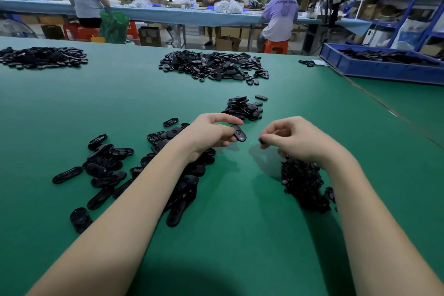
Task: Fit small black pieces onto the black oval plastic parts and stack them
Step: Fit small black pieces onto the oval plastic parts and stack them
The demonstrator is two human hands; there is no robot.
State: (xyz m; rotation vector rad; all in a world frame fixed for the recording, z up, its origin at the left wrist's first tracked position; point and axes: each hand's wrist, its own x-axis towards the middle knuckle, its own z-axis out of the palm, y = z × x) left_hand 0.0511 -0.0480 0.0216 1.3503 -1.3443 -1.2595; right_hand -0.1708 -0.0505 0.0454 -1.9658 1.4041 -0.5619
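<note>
My left hand (pixel 211 131) pinches a black oval plastic part (pixel 239 134) above the green table (pixel 240 223), its slotted face up. My right hand (pixel 292 138) is curled, pinching a small black piece (pixel 262 140) at its fingertips, a short gap to the right of the oval. Loose oval parts (pixel 105 168) lie scattered under and left of my left forearm. A heap of small black pieces (pixel 302 187) sits under my right wrist. Just beyond my hands is a small pile of oval parts (pixel 243 108).
Two larger heaps of black parts lie farther back, one at centre (pixel 213 65) and one at far left (pixel 43 56). A blue bin (pixel 384 68) with black parts stands at the right edge. Three people work at a long blue bench (pixel 168 13) behind.
</note>
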